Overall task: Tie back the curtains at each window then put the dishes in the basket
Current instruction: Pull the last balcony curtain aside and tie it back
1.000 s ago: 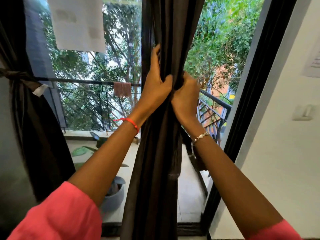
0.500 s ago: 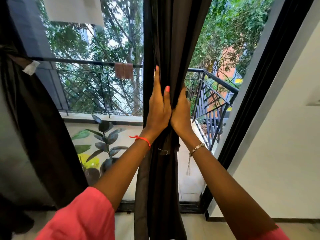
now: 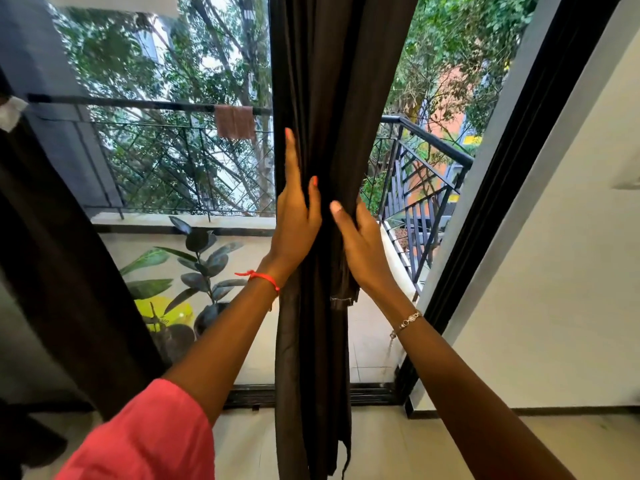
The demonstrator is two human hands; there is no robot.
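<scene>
A dark brown curtain [image 3: 322,81] hangs gathered into a narrow column down the middle of the glass door. My left hand [image 3: 294,223] lies flat against its left side, fingers straight and pointing up, thumb on the front folds. My right hand [image 3: 362,247] holds the right side, thumb in front and fingers wrapped round the edge. A short hemmed strip of the same fabric [image 3: 341,296] hangs just below my right hand. A second dark curtain [image 3: 59,258] hangs at the far left with a white tag [image 3: 10,112] on it. No dishes or basket are in view.
The black door frame [image 3: 512,174] and a white wall [image 3: 561,289] stand to the right. Beyond the glass are a balcony railing [image 3: 426,174], a cloth [image 3: 235,121] over the rail and a potted plant [image 3: 201,268]. Pale floor [image 3: 398,445] lies below.
My hands have slid lower on the gathered curtain and moved slightly apart. The left fingers straightened from a grip; the right thumb came forward. The view tilted down.
</scene>
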